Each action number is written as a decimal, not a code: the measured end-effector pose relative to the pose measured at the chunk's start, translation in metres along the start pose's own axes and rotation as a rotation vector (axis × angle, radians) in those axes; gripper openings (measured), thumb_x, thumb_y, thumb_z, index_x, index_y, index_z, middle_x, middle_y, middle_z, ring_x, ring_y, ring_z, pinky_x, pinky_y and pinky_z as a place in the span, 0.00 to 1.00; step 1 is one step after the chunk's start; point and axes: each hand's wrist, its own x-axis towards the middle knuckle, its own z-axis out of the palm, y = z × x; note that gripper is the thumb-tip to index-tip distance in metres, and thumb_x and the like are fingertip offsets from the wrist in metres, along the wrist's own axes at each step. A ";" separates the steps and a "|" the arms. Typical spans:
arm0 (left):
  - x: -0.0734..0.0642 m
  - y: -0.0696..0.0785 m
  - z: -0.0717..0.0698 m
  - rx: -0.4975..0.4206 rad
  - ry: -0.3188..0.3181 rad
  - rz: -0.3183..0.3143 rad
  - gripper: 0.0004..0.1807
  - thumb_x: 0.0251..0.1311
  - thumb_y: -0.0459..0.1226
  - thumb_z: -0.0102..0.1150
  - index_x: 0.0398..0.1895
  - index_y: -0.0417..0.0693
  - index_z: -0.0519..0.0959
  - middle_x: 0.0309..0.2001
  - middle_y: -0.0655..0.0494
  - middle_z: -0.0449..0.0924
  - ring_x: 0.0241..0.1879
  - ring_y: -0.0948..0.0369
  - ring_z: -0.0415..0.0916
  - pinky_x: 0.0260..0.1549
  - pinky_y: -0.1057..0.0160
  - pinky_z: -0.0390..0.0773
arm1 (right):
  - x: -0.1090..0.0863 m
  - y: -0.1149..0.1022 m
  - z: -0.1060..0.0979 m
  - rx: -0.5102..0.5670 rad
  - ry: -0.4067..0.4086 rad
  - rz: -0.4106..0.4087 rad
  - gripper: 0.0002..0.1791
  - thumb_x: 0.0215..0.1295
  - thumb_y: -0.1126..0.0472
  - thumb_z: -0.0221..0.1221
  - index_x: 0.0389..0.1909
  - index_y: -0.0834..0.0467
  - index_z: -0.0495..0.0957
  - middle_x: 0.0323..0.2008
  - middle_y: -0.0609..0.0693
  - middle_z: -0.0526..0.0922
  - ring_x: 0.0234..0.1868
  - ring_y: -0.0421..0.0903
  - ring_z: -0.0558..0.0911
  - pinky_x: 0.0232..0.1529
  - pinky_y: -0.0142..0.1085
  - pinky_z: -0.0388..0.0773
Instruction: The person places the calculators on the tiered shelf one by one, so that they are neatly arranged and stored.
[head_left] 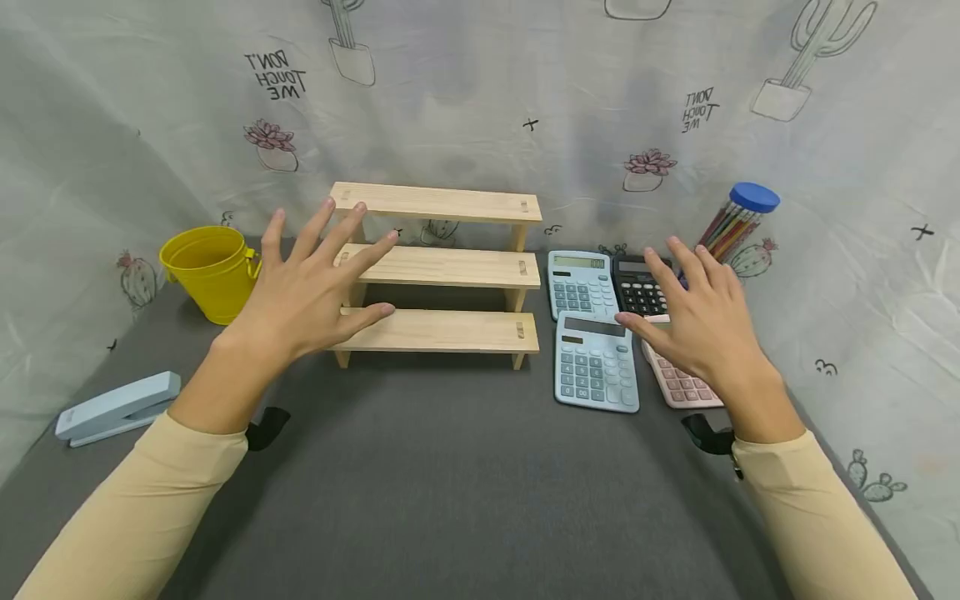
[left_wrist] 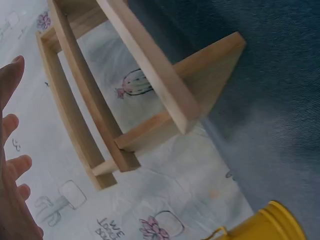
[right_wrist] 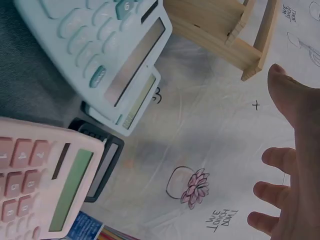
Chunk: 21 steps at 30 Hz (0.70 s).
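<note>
My left hand hovers with spread fingers in front of the left end of a three-tier wooden shelf. On the other side my right hand, its fingers also spread, is over a group of calculators. A light blue calculator lies in front of another light blue one. Beside them are a black calculator and a pink calculator, the pink one partly hidden by the right hand in the head view. Neither hand holds anything.
A yellow bucket stands left of the shelf, and a light blue stapler lies at the left edge of the grey table. Behind the right hand is a blue-capped tube of colored pencils. A printed curtain hangs around the table.
</note>
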 end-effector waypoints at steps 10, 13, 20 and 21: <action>-0.013 -0.010 0.012 -0.112 -0.015 -0.030 0.45 0.66 0.67 0.54 0.82 0.71 0.51 0.84 0.50 0.40 0.82 0.45 0.31 0.69 0.25 0.34 | -0.018 0.023 0.013 0.111 0.014 -0.001 0.51 0.67 0.33 0.60 0.82 0.54 0.52 0.80 0.65 0.51 0.77 0.71 0.52 0.72 0.67 0.49; -0.019 -0.014 0.017 -0.142 -0.018 -0.044 0.45 0.66 0.66 0.55 0.82 0.71 0.52 0.84 0.50 0.41 0.82 0.44 0.35 0.68 0.25 0.36 | -0.021 0.027 0.016 0.151 0.010 0.004 0.51 0.67 0.34 0.61 0.81 0.55 0.52 0.79 0.65 0.52 0.76 0.73 0.53 0.69 0.70 0.51; -0.032 -0.023 0.028 -0.206 -0.007 -0.063 0.45 0.64 0.62 0.61 0.81 0.71 0.55 0.82 0.48 0.48 0.80 0.40 0.42 0.67 0.25 0.42 | -0.024 0.033 0.024 0.248 -0.008 0.021 0.53 0.65 0.39 0.66 0.82 0.56 0.51 0.79 0.66 0.51 0.73 0.76 0.54 0.66 0.73 0.50; -0.034 -0.024 0.030 -0.215 -0.007 -0.063 0.45 0.64 0.62 0.62 0.81 0.71 0.56 0.82 0.47 0.49 0.79 0.40 0.43 0.66 0.25 0.43 | -0.025 0.034 0.025 0.254 -0.011 0.022 0.53 0.65 0.39 0.66 0.82 0.56 0.51 0.79 0.67 0.51 0.73 0.77 0.54 0.66 0.73 0.50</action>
